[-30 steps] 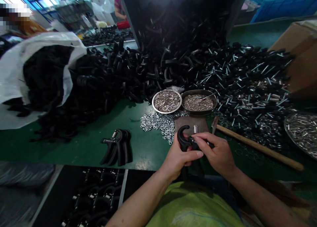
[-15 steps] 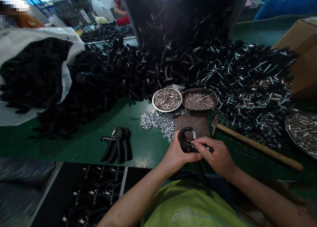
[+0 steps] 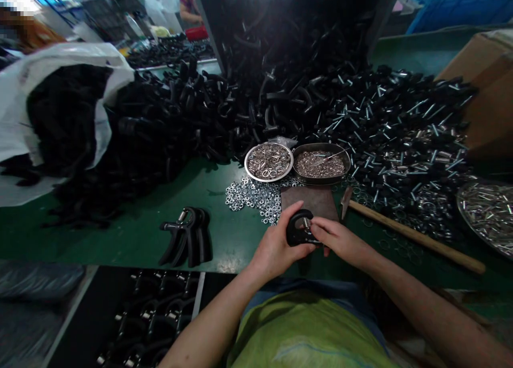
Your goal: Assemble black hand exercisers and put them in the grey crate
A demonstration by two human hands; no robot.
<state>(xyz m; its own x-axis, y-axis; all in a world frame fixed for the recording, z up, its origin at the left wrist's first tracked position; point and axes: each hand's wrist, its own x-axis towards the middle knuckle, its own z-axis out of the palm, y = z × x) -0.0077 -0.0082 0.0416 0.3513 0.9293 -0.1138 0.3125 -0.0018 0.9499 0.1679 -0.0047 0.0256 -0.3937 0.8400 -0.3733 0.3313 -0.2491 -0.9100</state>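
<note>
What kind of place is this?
Most likely a factory workbench for assembling hand grippers: a huge heap of black handles, trays of small metal parts, and a gripper held in the left hand and right hand.

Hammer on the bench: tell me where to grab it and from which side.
Take the wooden handle at its far right end, from above: it lies flat on the green bench and bare there, while the head lies close beside the dark plate.
</note>
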